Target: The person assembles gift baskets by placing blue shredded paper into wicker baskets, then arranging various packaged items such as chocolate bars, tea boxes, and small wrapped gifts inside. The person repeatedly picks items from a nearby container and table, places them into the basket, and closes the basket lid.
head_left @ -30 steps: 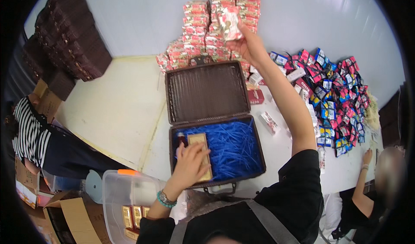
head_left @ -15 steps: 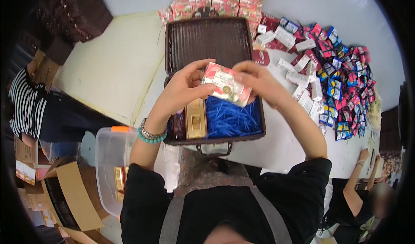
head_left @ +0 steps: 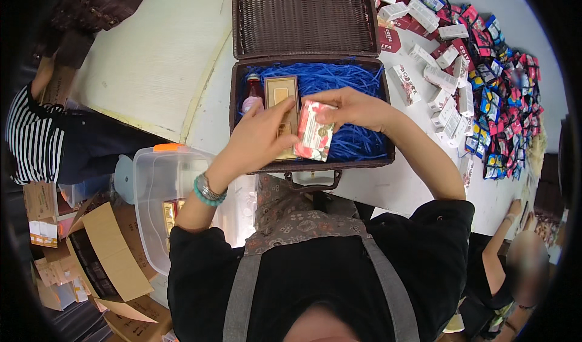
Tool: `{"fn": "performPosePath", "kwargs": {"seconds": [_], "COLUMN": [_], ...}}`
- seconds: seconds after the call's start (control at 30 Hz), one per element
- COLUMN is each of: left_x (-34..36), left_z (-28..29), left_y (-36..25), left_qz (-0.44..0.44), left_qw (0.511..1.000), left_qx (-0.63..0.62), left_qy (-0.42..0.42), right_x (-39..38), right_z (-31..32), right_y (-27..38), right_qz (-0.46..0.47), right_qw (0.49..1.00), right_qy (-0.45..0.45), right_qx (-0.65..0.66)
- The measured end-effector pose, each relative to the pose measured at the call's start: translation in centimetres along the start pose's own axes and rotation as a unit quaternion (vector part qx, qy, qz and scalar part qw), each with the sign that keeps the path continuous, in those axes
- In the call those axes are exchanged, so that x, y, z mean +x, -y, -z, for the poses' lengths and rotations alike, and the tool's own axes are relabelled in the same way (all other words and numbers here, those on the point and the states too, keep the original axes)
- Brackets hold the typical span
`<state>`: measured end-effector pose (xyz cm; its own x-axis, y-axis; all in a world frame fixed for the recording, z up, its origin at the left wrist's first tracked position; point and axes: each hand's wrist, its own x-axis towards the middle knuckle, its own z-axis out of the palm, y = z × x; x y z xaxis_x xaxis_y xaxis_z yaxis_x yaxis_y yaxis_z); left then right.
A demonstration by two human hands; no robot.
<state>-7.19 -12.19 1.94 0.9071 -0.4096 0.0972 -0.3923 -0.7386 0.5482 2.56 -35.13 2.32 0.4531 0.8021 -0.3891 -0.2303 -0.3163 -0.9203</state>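
Note:
A dark brown wicker case (head_left: 306, 21) lies with its lid raised, lined with blue shredded paper (head_left: 361, 142). On the left inside it are a small bottle of dark red liquid (head_left: 254, 87) and a long gold box (head_left: 280, 86). My right hand (head_left: 357, 110) grips a small red-and-white floral box (head_left: 315, 136), tilted above the shreds beside the gold box. My left hand (head_left: 259, 133) reaches over the bottle and gold box with fingers apart, its thumb tip close to the floral box's left edge. It covers part of both things.
White cartons (head_left: 439, 78) and a heap of pink, blue and black packets (head_left: 494, 106) lie to the right. A clear plastic tub (head_left: 145, 215) with gold boxes stands at lower left. One person in stripes (head_left: 36, 136) is at left, another (head_left: 497, 269) at lower right.
The floral box has come down toward the case and turned more upright. My left hand has let go of it and spread over the gold box. The view has shifted, showing the case higher.

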Motion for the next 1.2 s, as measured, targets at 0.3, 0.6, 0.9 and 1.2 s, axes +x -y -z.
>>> {"fn": "performPosePath", "kwargs": {"seconds": [0.3,0.6,0.9,1.2], "left_x": [0.8,0.5,0.5,0.4], "left_z": [-1.0,-0.9,-1.2,-1.9], "left_y": [-1.0,-0.9,-0.7,0.0], "left_qz": [-0.059,-0.049,-0.037,-0.041], "left_qw": [0.983,0.987,0.986,0.973], "left_qx": [0.167,0.145,0.15,0.211], "left_qy": [-0.051,-0.057,-0.068,-0.08], "right_x": [1.0,2.1,2.0,2.4], "right_z": [1.7,2.5,2.8,1.1], "right_y": [-1.3,-2.3,-1.4,-1.3], "right_qz": [-0.051,-0.036,-0.049,-0.085], "right_qw": [0.995,0.994,0.995,0.992], "right_qy": [0.082,0.096,0.089,0.071], "right_qx": [0.015,0.035,0.019,-0.061]}}
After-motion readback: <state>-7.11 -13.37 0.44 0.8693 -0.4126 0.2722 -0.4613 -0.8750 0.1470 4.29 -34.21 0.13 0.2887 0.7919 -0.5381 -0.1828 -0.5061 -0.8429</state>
